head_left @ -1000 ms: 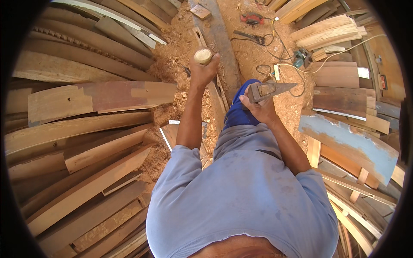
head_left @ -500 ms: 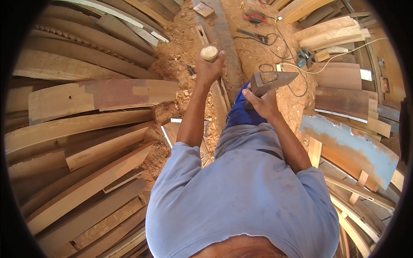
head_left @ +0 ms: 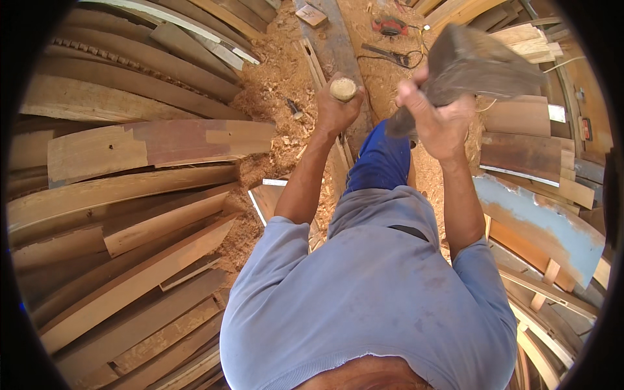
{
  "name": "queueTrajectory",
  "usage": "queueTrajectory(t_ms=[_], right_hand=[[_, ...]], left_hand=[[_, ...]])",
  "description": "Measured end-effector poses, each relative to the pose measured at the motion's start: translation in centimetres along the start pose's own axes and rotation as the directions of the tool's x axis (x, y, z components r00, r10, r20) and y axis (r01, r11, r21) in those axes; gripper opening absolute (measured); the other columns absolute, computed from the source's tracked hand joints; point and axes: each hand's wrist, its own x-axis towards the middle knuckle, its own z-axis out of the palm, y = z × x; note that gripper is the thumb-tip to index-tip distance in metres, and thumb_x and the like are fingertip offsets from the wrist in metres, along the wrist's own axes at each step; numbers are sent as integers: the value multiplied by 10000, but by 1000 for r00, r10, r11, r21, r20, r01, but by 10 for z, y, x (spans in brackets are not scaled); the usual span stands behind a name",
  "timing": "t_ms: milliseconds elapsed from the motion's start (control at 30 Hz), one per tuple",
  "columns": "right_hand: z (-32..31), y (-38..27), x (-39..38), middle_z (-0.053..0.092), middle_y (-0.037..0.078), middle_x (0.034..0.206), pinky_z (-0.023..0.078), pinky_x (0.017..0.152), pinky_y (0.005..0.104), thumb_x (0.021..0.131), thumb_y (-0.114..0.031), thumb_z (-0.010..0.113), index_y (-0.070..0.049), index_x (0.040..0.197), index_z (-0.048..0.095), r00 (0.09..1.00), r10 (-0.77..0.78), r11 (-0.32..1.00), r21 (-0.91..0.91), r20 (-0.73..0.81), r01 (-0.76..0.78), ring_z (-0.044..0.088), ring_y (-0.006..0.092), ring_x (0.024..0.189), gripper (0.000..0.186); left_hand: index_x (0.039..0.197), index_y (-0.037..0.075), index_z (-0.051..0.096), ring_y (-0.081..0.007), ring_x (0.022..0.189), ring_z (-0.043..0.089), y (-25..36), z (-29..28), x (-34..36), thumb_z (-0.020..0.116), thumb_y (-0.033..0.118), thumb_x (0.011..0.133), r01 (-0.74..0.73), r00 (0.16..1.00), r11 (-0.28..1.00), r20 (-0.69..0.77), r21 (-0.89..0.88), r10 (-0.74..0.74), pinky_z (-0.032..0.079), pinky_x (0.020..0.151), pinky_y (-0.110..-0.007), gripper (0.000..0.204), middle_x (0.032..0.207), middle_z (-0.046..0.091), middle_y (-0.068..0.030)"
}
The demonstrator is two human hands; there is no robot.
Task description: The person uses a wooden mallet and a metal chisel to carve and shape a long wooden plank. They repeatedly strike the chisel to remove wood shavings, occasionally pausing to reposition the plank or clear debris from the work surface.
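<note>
My left hand [head_left: 335,117] is wrapped round an upright tool with a round wooden handle [head_left: 343,90], likely a chisel; its blade is hidden below the fist. Under that hand runs a narrow wooden piece with a slot [head_left: 313,62] cut into it, lying along a long dark plank [head_left: 339,47]. To the right, my right hand [head_left: 445,127] grips a heavy wooden mallet [head_left: 481,65] by its handle. The mallet is raised close to the camera and blurred by motion, with its head above and to the right of the tool.
Wood shavings [head_left: 273,84] cover the floor. Stacked boards [head_left: 162,143] line the left, with more boards [head_left: 520,153] on the right. A red power tool [head_left: 390,26], a dark tool with a cord [head_left: 387,53] and a small hammer-like tool [head_left: 294,107] lie around the plank. A wood block [head_left: 311,15] rests on it.
The mallet has risen toward the camera and to the right in my right hand. My left hand, still round the tool handle, appears slightly further right and lower in the picture.
</note>
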Motion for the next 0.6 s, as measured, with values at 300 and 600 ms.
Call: queueTrajectory(t_ms=[300,600], right_hand=[[-17,35,26,640,212,736,530,684,417,879,-276,761,43,1074,684,846,212,490,-802,489,340,641,297,667,381],[-3,13,1,697,245,828,542,704,478,855,-207,762,15,953,714,966,19,823,-553,257,131,680,386,754,248]], left_hand=[[923,49,639,-123,728,610,-3,6,-19,720,65,878,-193,980,980,63,43,190,514,666,-308,94,816,652,-30],[914,45,643,-157,734,633,3,-6,-36,750,93,863,27,989,1000,144,12,-29,518,686,-319,128,779,661,-75]])
